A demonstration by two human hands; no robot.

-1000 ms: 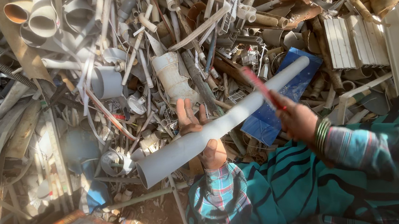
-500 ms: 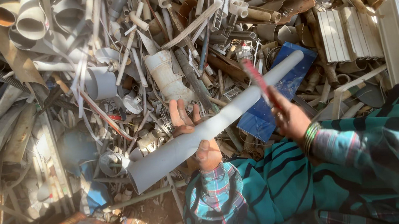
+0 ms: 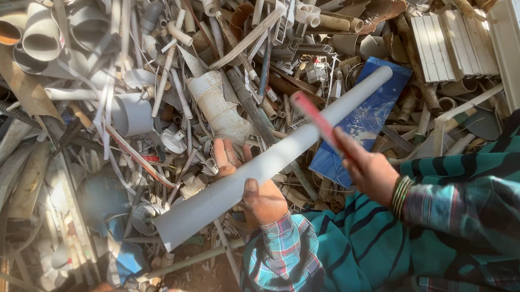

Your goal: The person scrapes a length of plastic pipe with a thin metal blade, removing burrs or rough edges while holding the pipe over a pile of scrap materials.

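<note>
While I grip the grey pipe (image 3: 274, 157) from below with my left hand (image 3: 259, 195), fingers curled up round its middle, it slants from lower left to upper right above the scrap heap (image 3: 135, 82). My right hand (image 3: 367, 169) is closed on a thin red blade (image 3: 316, 120), which crosses the pipe's upper part and touches it. Compared with a second ago, the blade sits lower against the pipe and my right wrist, with its bangles (image 3: 401, 195), has dropped nearer my striped teal sleeve (image 3: 495, 204). The pipe's tilt and my left hold are much the same. Under the pipe's far end lies a blue sheet (image 3: 376, 103); a white elbow fitting (image 3: 220, 108) lies just beyond my left fingers.
</note>
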